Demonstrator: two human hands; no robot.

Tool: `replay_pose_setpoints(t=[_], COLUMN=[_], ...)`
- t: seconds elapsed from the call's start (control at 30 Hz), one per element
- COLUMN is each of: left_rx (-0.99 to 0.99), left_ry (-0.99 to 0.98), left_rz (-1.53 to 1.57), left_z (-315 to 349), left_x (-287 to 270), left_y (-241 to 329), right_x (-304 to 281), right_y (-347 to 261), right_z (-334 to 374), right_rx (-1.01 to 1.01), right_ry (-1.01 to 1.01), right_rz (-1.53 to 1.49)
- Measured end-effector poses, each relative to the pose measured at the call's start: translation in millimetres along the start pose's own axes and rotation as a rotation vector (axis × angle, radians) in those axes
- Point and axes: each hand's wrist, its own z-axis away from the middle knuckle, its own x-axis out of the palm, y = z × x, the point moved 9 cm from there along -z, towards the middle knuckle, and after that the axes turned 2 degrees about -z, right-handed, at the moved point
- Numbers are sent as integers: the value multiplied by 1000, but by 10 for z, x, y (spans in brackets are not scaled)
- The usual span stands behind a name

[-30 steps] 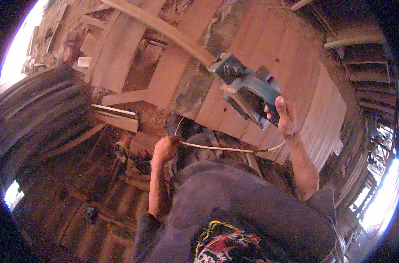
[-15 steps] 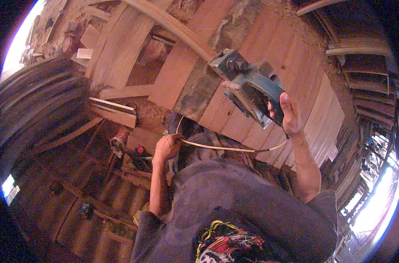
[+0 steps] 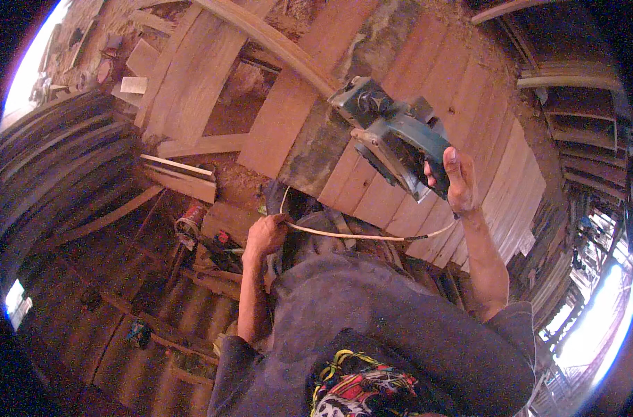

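Observation:
My right hand is closed round the rear handle of a dark teal electric hand planer. The planer is tilted above the wooden boards, and part of its metal underside shows. From its handle end a pale power cord with a dark band sags across in front of my body. At the cord's other side my left hand is closed on it, fingers curled in. Beyond the planer's front, a long narrow wooden strip runs toward the far left.
Several flat boards lie side by side, with a dark stained plank among them. Corrugated sheets curve along the left. A red and white can stands near my left forearm. Stacked timber lines the right side.
Both hands keep their grip on the planer and the cord. The boards appear shifted very slightly in the view; little else differs.

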Motion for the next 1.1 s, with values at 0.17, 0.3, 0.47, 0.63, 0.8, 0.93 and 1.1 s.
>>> replay_pose_setpoints(t=[0.17,0.3,0.47,0.63,0.8,0.93,1.1], left_rx=[-84,-122,-103,-47,-83,-33,-20], left_ry=[-66,-92,-56,-5,2,25,-11], left_rz=[-36,-30,34,71,120,166,221], left_z=[-91,-94,-115,-259,-127,-56,-193], left_x=[-51,-203,-309,-458,-389,-570,-884], left_y=[-29,-36,-287,-521,-661,-1082,-1895], right_x=[48,200,455,731,852,1369,2155], right_y=[-24,-190,-361,-514,-725,-834,-994], right_z=[-171,-370,-662,-1090,-1249,-1360,-1831], right_rx=[39,10,18,-10,-48,-32,-54], right_ry=[20,17,48,55,19,66,75], right_rz=[15,34,62,55,125,115,54])
